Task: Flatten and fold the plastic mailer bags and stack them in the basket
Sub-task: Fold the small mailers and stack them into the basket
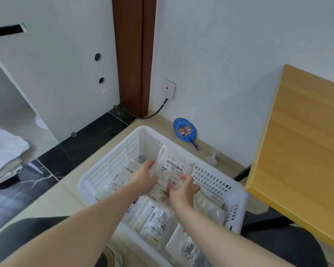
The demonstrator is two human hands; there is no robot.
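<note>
A white perforated plastic basket [216, 180] stands on the floor in front of me. Above its middle I hold a clear plastic mailer bag [172, 166] with a white barcode label. My left hand [146, 177] grips the bag's left edge. My right hand [183, 189] pinches its lower right corner. Several more clear mailer bags [156, 222] with labels lie flat in the near half of the basket, and others [121, 178] lean against its left wall. One bag near the bottom edge reads 2005 [189, 249].
A wooden table [305, 151] stands at the right, close to the basket. A blue hand fan [184, 130] and a small white dumbbell-shaped object [212, 157] lie by the wall. A wall socket [170, 88] with a black cable sits beside the brown door frame [133, 54]. My dark-clothed knees flank the basket.
</note>
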